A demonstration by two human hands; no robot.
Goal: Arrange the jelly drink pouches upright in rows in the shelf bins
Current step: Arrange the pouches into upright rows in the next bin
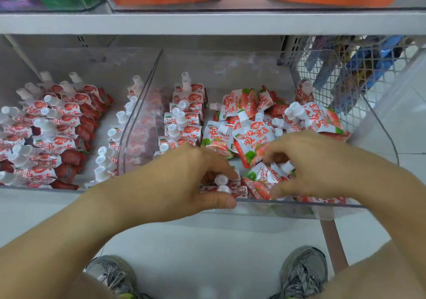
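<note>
Fingers, left hand (184,183): curled, thumb along the front lip of the clear plastic right-hand bin (322,203), gripping two upright white-capped strawberry jelly drink pouches (222,184) at the bin's near edge.
Fingers, right hand (315,165): bent and reaching down into the loose pile; blurred, so whether they pinch a pouch or only touch it cannot be told.
Loose pile of red, white and green pouches (251,142): lying flat and tilted, just beyond and under the right hand, filling the right part of the same bin.
Upright row of pouches (184,118): standing caps-up in a line just beyond the left hand, along the bin's left wall.
Clear plastic left-hand bin (129,123): left of the left hand, holding several rows of the same pouches (53,132), caps leaning left.
White wire mesh panel (334,72): beyond the right hand, on the far right.
Grey sneakers (304,273): below both hands, on the pale floor (207,252).
White shelf edge (207,23): above, beyond the bins.
</note>
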